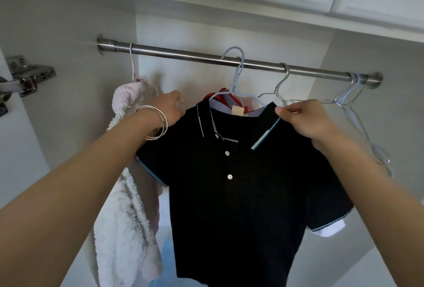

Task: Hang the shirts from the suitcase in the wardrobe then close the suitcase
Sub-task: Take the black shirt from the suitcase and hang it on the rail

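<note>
Two hands are up at the shoulders of the black polo shirt (231,172), which I see hanging below the steel rail (229,60) of the wardrobe (68,23) on a pale blue hanger (237,73) hooked over the rail near its middle. My left hand (168,109), bangles (158,124) on the wrist, has its fingers curled at the shirt's left shoulder; from this angle I think it grips the fabric there, though the fingertips are hidden behind the cloth. My right hand (305,119) pinches the right shoulder edge between thumb and forefinger, just under the rail. Behind the polo's collar, still below the rail, a red garment (223,94) and something lighter show on other hangers. Toward the rail's left end a fluffy pinkish-white towel (124,183) hangs from a thin hook. Toward its right end, a grey wire hanger (281,86) and a bunch of bare pale hangers (354,94) dangle.
</note>
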Demonstrator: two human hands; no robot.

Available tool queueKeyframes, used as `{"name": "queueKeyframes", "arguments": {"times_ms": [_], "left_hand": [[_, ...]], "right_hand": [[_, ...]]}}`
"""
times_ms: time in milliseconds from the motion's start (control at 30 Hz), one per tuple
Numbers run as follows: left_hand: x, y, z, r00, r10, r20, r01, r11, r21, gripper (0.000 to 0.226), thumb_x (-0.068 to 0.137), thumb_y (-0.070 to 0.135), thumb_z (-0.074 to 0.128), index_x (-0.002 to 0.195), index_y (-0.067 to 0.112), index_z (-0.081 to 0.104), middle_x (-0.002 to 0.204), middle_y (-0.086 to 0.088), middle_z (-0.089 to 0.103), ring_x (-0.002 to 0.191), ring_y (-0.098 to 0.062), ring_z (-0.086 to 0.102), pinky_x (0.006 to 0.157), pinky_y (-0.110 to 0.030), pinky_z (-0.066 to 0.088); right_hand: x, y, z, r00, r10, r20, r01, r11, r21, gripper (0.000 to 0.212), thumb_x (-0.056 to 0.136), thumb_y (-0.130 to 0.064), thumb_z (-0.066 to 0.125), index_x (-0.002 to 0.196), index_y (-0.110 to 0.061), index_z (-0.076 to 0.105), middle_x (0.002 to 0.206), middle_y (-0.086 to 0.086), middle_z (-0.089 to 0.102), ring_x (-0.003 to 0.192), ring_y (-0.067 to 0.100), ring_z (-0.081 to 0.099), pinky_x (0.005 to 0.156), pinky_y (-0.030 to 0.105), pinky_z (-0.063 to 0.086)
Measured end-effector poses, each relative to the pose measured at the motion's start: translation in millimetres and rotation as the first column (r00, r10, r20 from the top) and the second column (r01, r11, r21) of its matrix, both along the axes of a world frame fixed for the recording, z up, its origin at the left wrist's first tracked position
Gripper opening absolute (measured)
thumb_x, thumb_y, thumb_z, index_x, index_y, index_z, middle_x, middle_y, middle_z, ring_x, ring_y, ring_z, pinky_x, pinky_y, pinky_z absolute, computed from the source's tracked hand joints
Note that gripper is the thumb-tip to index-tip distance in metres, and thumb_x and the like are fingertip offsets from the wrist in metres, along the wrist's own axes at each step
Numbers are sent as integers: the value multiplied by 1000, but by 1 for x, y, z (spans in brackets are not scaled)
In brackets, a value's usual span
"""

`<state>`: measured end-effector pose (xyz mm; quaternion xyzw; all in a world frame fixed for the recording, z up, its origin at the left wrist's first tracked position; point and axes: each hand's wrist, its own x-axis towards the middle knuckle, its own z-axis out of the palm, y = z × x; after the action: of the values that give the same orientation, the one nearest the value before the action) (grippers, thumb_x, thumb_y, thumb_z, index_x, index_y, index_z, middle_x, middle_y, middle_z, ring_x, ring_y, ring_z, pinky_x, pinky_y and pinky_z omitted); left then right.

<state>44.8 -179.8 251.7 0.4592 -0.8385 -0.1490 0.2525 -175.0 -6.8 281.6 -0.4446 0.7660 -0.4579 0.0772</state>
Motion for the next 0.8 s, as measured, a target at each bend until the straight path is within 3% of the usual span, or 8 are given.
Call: {"name": "queueKeyframes", "arguments": {"times_ms": [100, 167, 267, 400, 500, 567, 667, 800], "left_hand": [[-9, 0, -3, 998, -29, -63, 35, 994, 99, 28, 90, 20, 51, 116, 10, 54, 114, -16, 61, 107, -33, 57, 87, -31, 42], [-12, 3, -5, 987, -77, -144, 101, 979, 174, 18, 92, 20, 47, 105, 12, 58, 104, -16, 63, 98, -33, 62, 73, -31, 46], [-17, 6, -5, 958, -180, -224, 249, 907, 339, 22, 97, 29, 38, 104, 13, 52, 99, -10, 60, 80, -31, 66, 53, -27, 43], [-15, 5, -4, 950, -180, -257, 274, 875, 400, 46, 97, 41, 31, 120, 5, 47, 109, -12, 56, 94, -33, 66, 66, -38, 53], [-3, -6, -6, 957, -146, -252, 234, 900, 367, 49, 95, 45, 32, 123, 7, 48, 115, -13, 57, 98, -34, 65, 81, -47, 53], [3, -13, -10, 956, -136, -259, 224, 910, 349, 45, 95, 44, 35, 117, 9, 51, 116, -19, 60, 99, -36, 65, 84, -46, 53], [12, -25, -18, 960, -113, -257, 201, 917, 345, 52, 93, 47, 39, 113, 2, 56, 92, -19, 63, 80, -30, 62, 73, -38, 49], [19, -31, -29, 962, -110, -251, 208, 889, 407, 56, 92, 49, 40, 114, 0, 56, 89, -21, 62, 74, -26, 55, 70, -36, 46]], "right_hand": [[24, -32, -6, 987, -4, 158, 0, 1000, 22, 23, 90, -11, 60, 99, 8, 67, 84, 17, 59, 66, 22, 55, 63, 28, 44], [43, -51, -9, 959, 18, 283, -20, 1000, 5, 23, 90, -2, 53, 105, 12, 62, 84, 17, 57, 58, 19, 51, 54, 25, 41], [71, -81, -11, 882, 51, 468, -25, 998, -62, 24, 92, 0, 45, 110, -2, 59, 77, 10, 55, 60, 17, 50, 54, 25, 40], [98, -116, -7, 846, 111, 522, -79, 993, -83, 22, 94, 2, 36, 100, -7, 55, 75, 7, 49, 65, 18, 48, 59, 27, 40], [115, -134, -6, 820, 114, 560, -81, 993, -83, 29, 94, 4, 33, 74, -5, 51, 73, 10, 48, 63, 20, 48, 56, 29, 41], [122, -143, -12, 816, 121, 565, -81, 992, -96, 31, 91, 6, 33, 69, -7, 50, 69, 10, 48, 60, 21, 49, 53, 27, 43], [132, -153, -25, 817, 171, 551, -129, 985, -114, 29, 87, 8, 35, 97, 4, 62, 87, 19, 60, 81, 33, 62, 73, 40, 57], [141, -158, -41, 811, 157, 563, -144, 987, -68, 39, 91, 4, 40, 128, -6, 47, 111, 12, 56, 109, 33, 57, 92, 44, 51]]}}
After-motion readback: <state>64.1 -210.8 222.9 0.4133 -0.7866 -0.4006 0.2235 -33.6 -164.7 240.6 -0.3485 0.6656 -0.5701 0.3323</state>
